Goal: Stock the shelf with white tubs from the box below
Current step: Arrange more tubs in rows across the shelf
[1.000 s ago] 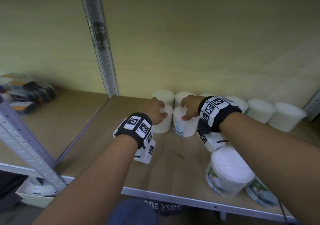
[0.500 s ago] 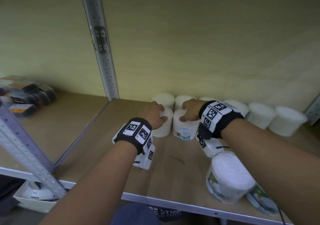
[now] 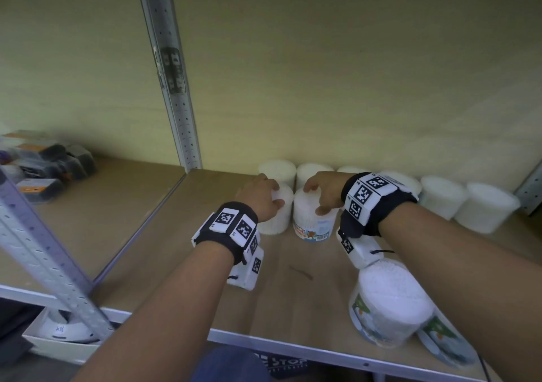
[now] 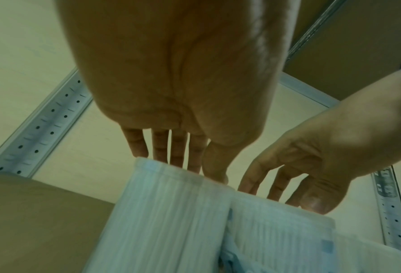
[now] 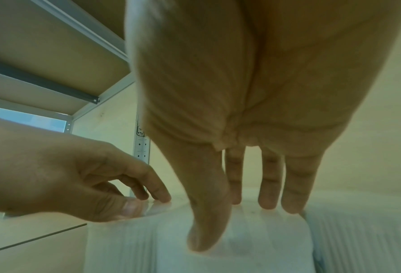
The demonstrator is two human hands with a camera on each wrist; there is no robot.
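Two white tubs stand side by side on the wooden shelf [image 3: 181, 252], just in front of a back row of white tubs [image 3: 440, 196]. My left hand [image 3: 275, 193] grips the plain left tub [image 3: 277, 220] from above, fingers over its top and thumb on the near side; in the left wrist view the hand [image 4: 195, 170] covers that tub's [image 4: 166, 212] rim. My right hand [image 3: 315, 199] grips the labelled right tub [image 3: 313, 223] the same way, and in the right wrist view this hand [image 5: 236, 221] sits on the tub [image 5: 265, 240].
A larger tub with a picture label [image 3: 390, 302] stands at the front right under my right forearm, another [image 3: 445, 343] lying beside it. A perforated steel upright [image 3: 176, 88] divides the shelves. Dark packets [image 3: 50, 161] sit far left. A box [image 3: 58, 337] lies below left.
Both hands stay on their tubs, close to the back row. The right tub's printed label and barcode show more at the front than a second ago.
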